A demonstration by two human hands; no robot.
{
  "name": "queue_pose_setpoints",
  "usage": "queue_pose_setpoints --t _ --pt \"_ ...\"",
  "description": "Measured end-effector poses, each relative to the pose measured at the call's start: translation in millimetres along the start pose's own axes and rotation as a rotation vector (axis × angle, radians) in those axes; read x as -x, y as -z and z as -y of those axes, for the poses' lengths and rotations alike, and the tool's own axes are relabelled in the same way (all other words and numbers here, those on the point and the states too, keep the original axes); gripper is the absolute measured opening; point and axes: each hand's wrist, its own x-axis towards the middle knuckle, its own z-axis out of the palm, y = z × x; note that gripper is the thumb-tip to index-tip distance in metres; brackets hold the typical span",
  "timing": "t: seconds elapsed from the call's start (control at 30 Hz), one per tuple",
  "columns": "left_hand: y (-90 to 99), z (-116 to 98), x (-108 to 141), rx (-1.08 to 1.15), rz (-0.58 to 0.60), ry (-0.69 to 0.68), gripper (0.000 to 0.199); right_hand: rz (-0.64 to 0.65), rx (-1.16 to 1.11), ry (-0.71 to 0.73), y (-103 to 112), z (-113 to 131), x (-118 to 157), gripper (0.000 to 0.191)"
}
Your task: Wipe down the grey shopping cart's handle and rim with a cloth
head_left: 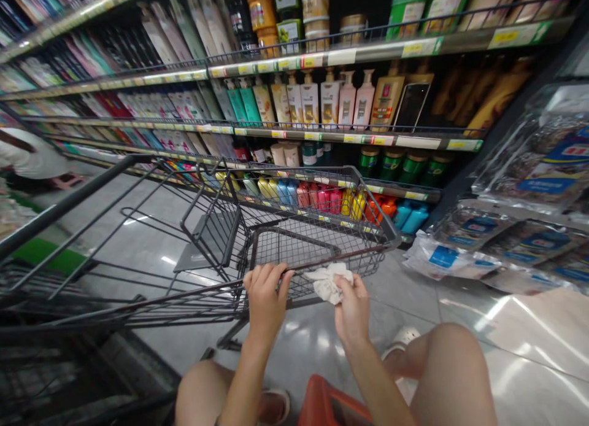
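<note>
White cloth (327,283) sits bunched in the right hand (354,300), pinched between thumb and curled fingers, at the near rim of the shopping cart (363,250) (how firmly it presses the bar, I cannot tell). Just to the left, the left hand (268,291) grips that same rim, its fingers hooked over the bar. Loose folds could snag if they slipped into the wire mesh (299,285), and an uneven pull from the left hand might make the cart shift. Both forearms (260,358) reach forward between the bent knees (460,358), left knuckles uppermost, right forearm slanting inward. Below them shows a red object (317,398), perhaps a stool; past the cart stand shelves (416,142) of bottles (330,100), with shiny bags (547,162) to the right.
</note>
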Motion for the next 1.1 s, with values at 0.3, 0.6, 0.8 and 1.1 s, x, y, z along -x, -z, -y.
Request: queue_pose_setpoints --t 0.3,0.6,0.8,1.1 --pt "3.6 6 2 -0.036 -0.023 -0.065 0.013 0.320 0.736 1.202 30 -45 -33 0.034" --pt "3.6 11 1 -0.068 -0.026 -0.104 0.010 0.384 0.824 1.142 61 -72 -50 0.037" --pt "5.0 11 -3 -0.072 -0.033 -0.148 0.011 0.359 0.758 1.049 68 -82 -51 0.037" --pt "6.7 13 -1 -0.056 -0.021 -0.127 0.012 -0.302 0.485 0.466 99 -46 -84 0.015"
